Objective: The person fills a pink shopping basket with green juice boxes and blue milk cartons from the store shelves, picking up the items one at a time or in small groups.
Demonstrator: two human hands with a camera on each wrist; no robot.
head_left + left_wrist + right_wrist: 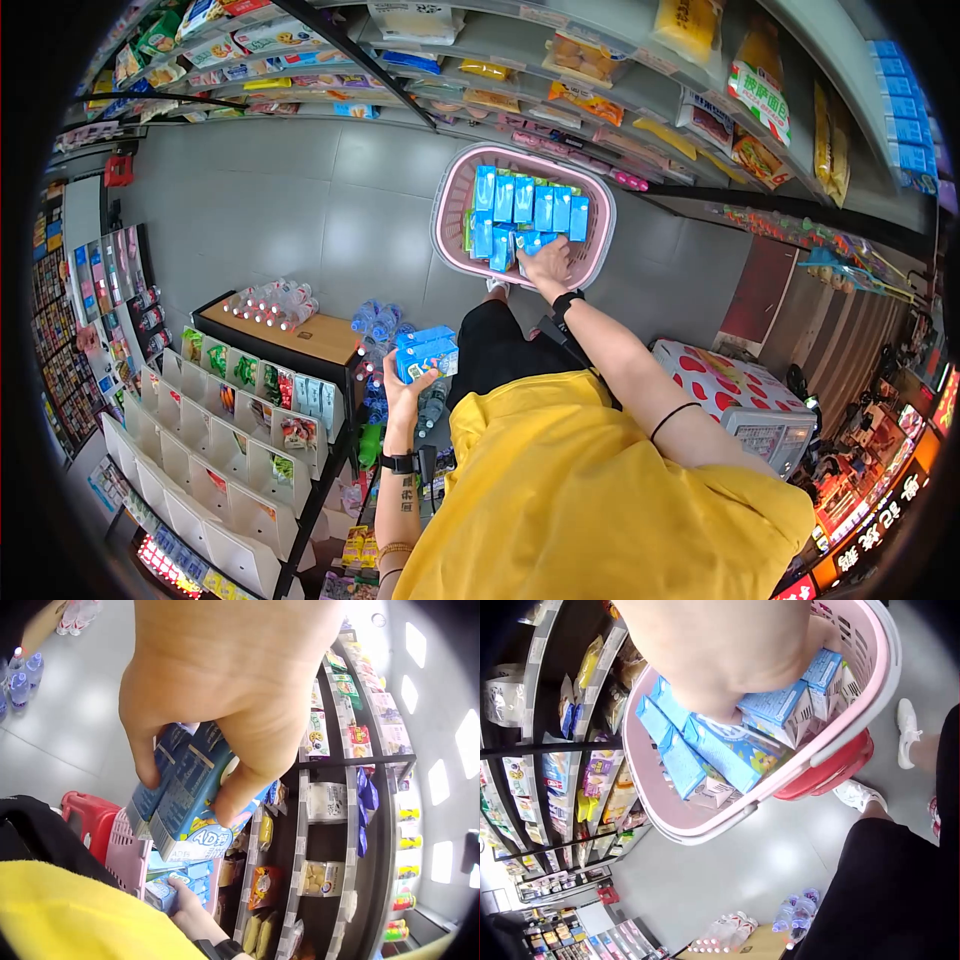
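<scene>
My left hand [403, 392] grips a small stack of blue drink cartons [427, 352] between thumb and fingers, over the floor left of my legs. In the left wrist view, thumb and fingers of this hand [217, 697] pinch the cartons [184, 795] from both sides. Inside the pink basket [440, 222], my right hand [546, 268] holds a blue carton [530, 241] near the edge closest to me. Several similar cartons [523, 200] fill the basket in rows. In the right wrist view the hand [727, 652] hides part of the cartons [724, 754], and its fingertips are partly hidden.
Snack shelves [480, 55] run behind the basket. Nearer me on the left are a brown-topped stand [290, 333] with bottles, white compartment racks [215, 440] and blue-capped bottles [378, 318]. A red basket [832, 769] touches or sits close beside the pink one. A polka-dot-covered box [725, 380] stands right.
</scene>
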